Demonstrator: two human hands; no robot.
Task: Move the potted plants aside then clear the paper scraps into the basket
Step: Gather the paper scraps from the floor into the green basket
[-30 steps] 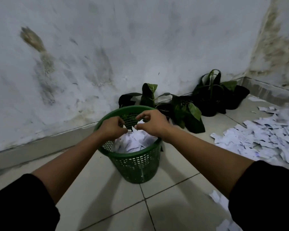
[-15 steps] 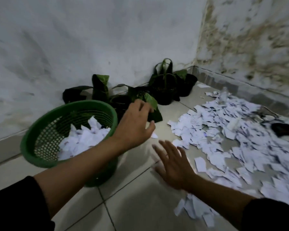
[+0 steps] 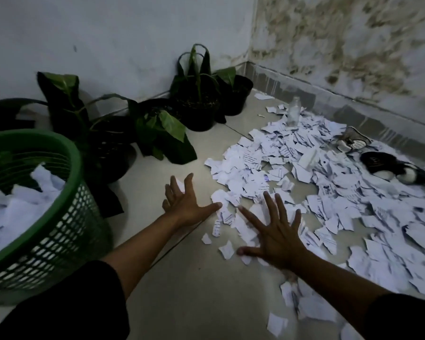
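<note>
A green plastic basket (image 3: pixel 59 231) stands at the left, partly filled with white paper scraps. Many more paper scraps (image 3: pixel 317 187) cover the tiled floor at the right. Several potted plants (image 3: pixel 196 104) in black pots stand along the back wall near the corner. My left hand (image 3: pixel 184 202) is spread open, palm down, at the left edge of the scrap pile. My right hand (image 3: pixel 277 234) is also spread open, palm down, over the near scraps. Neither hand holds anything.
A clear plastic bottle (image 3: pixel 293 111) stands among the scraps near the right wall. A dark shoe (image 3: pixel 388 168) and a lighter one (image 3: pixel 351 142) lie at the far right. Stained walls meet in the corner behind the pots.
Both hands left the basket rim, swung right and came down open over the scrap pile. The view turned right, so the basket now sits at the left edge.
</note>
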